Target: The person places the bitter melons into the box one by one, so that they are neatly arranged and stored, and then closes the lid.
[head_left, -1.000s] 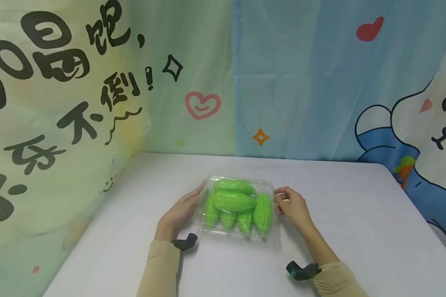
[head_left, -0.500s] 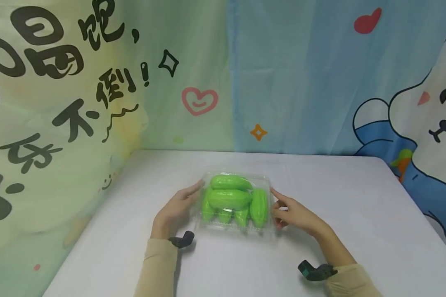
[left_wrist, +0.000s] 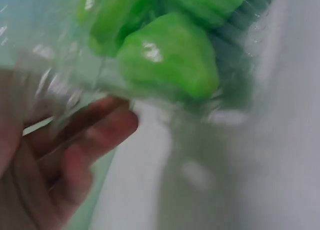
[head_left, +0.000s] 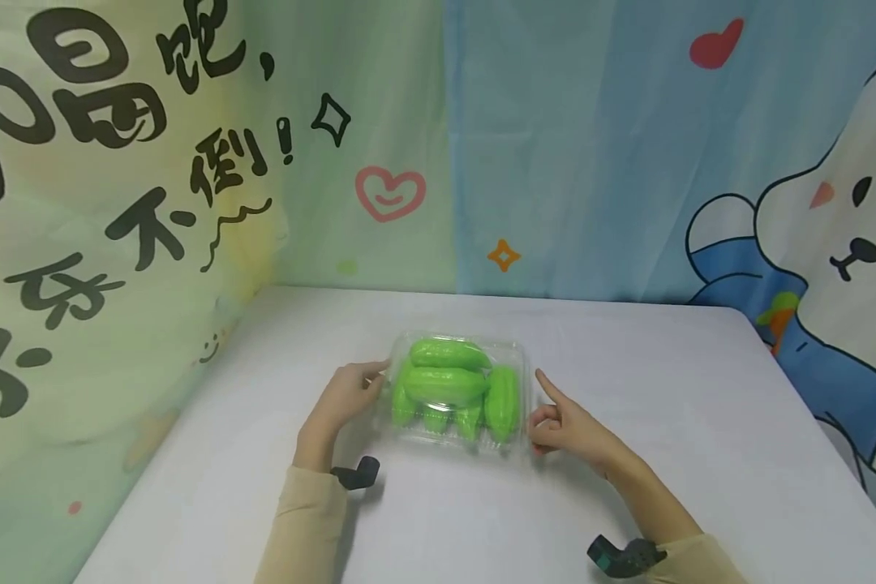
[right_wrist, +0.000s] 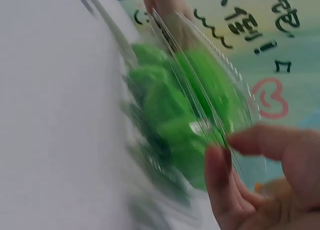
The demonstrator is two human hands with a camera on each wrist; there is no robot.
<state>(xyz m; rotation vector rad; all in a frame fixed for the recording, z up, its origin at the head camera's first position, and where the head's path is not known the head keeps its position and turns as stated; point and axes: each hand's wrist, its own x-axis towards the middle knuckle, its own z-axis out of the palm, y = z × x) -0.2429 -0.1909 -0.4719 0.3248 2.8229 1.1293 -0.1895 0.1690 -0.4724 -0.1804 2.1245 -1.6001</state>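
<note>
A clear plastic box (head_left: 441,440) with a lid sits mid-table, holding several glossy, ridged, elongated green pieces (head_left: 445,386). At its left side my left hand (head_left: 346,397) grips the rim; through the plastic, the left wrist view shows the fingers (left_wrist: 112,127) bent at the edge below the green pieces. On the opposite side my right hand (head_left: 573,430) has its index finger stretched out beside the box and the other fingers curled. Up close in the right wrist view, two fingertips (right_wrist: 218,165) of that hand pinch the box's edge, where two rims run side by side.
A white table (head_left: 467,519) lies under the box. Behind it hangs a printed cloth backdrop (head_left: 591,146) with lettering, hearts and a white bear. Dark wrist-worn devices sit on both wrists, the left one (head_left: 358,473) near the left cuff.
My right hand has turned and lowered along the box's right side, its index finger now extended. My left fingers have drawn in at the left rim. The box stays in place.
</note>
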